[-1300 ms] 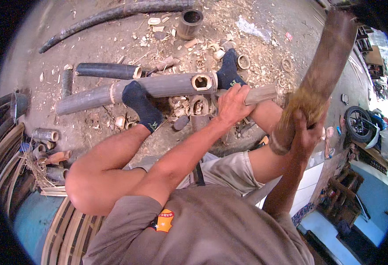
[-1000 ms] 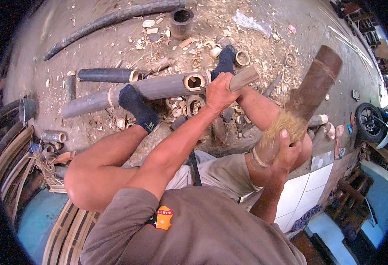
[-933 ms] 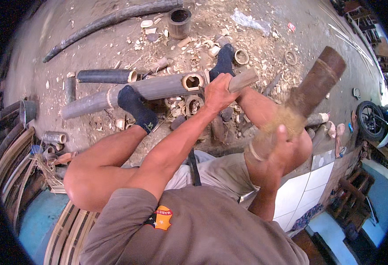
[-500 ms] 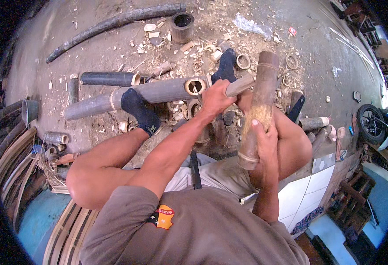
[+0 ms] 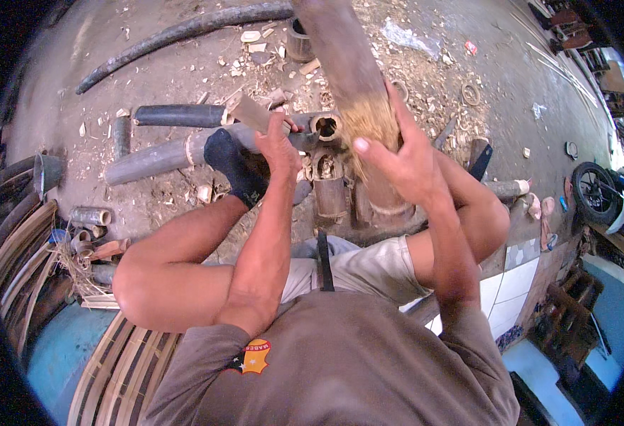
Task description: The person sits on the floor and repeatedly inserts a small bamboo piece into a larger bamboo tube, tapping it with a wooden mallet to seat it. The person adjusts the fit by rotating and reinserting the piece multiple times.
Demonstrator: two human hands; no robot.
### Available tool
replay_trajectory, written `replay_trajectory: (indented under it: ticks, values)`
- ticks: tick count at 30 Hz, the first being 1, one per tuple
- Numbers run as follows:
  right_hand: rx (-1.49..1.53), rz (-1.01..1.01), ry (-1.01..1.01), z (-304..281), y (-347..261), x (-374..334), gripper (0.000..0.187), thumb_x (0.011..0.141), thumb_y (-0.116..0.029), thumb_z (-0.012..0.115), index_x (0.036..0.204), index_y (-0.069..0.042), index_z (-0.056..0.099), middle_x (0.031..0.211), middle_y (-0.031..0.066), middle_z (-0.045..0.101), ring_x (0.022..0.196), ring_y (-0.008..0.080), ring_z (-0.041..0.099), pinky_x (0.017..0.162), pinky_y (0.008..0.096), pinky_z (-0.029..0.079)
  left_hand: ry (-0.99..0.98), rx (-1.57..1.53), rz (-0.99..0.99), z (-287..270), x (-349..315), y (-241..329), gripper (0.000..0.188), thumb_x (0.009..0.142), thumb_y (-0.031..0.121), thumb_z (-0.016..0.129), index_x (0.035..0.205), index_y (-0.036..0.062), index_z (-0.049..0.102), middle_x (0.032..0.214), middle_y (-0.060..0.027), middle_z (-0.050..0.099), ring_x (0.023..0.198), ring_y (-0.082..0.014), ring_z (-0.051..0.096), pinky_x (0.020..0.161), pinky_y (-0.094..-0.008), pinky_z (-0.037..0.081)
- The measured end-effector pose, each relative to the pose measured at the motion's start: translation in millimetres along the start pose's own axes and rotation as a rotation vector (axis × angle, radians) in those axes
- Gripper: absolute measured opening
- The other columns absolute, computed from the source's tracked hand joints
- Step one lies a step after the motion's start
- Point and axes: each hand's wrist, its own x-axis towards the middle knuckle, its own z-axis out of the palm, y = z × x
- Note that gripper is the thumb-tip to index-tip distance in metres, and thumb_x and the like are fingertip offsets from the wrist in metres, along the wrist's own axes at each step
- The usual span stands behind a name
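My left hand (image 5: 280, 148) is closed round a tool with a thick pale wooden handle (image 5: 248, 112). Beyond the fist a dark part (image 5: 303, 140) points toward a hole cut in a grey bamboo pole (image 5: 152, 160); its tip is hard to make out. My right hand (image 5: 410, 160) grips a thick brown bamboo club (image 5: 340, 57), blurred and raised, its middle worn to yellow fibres. The club covers the pole's right end. My left foot in a dark sock (image 5: 230, 160) presses on the pole. Short bamboo tubes (image 5: 330, 197) stand between my legs.
Pale wood chips litter the floor. A dark bamboo length (image 5: 177, 116) lies behind the pole, and a long dark pole (image 5: 177, 39) lies farther off. Bent strips (image 5: 17, 248) are stacked at the left. A wheel (image 5: 596, 192) stands at the right.
My left hand has moved left with the tool, from beside the club to the pole's hole. My right hand has lifted the club up and left, over the pole's right part.
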Motion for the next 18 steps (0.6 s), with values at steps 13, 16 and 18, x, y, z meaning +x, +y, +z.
replay_trajectory:
  ticks: [13, 16, 18]
  values:
    - [-0.850, -0.267, -0.389, 1.5, -72.8, 64.8, 0.093, 0.083, -0.035, 0.080, 0.163, -0.038, 0.034, 0.100, 0.0261, 0.068, 0.092, 0.0408, 0.073, 0.081, 0.0506, 0.057, 0.065, 0.041, 0.022, -21.6, -8.3, -42.6, 0.021, 0.092, 0.013, 0.068, 0.097, 0.0014, 0.052, 0.070, -0.0062, 0.057, 0.059, -0.0165, 0.056, 0.058, -0.0343, 0.052]
    - [-0.989, -0.278, -0.433, -8.0, -63.9, 54.0, 0.085, 0.087, -0.042, 0.077, 0.161, -0.037, 0.037, 0.101, 0.0273, 0.070, 0.086, 0.0433, 0.074, 0.073, 0.0525, 0.059, 0.063, 0.133, 0.051, -17.8, -5.4, -45.3, 0.020, 0.093, 0.014, 0.069, 0.096, 0.0017, 0.053, 0.067, -0.0066, 0.056, 0.058, -0.0165, 0.056, 0.058, -0.0337, 0.052]
    - [-1.018, -0.197, -0.418, -22.5, -55.4, 42.8, 0.082, 0.088, -0.046, 0.076, 0.160, -0.037, 0.037, 0.102, 0.0275, 0.070, 0.085, 0.0459, 0.073, 0.072, 0.0544, 0.059, 0.072, 0.076, -0.036, -9.3, -9.7, -34.4, 0.022, 0.093, 0.016, 0.069, 0.097, 0.0015, 0.053, 0.067, -0.0073, 0.056, 0.058, -0.0167, 0.056, 0.058, -0.0340, 0.052]
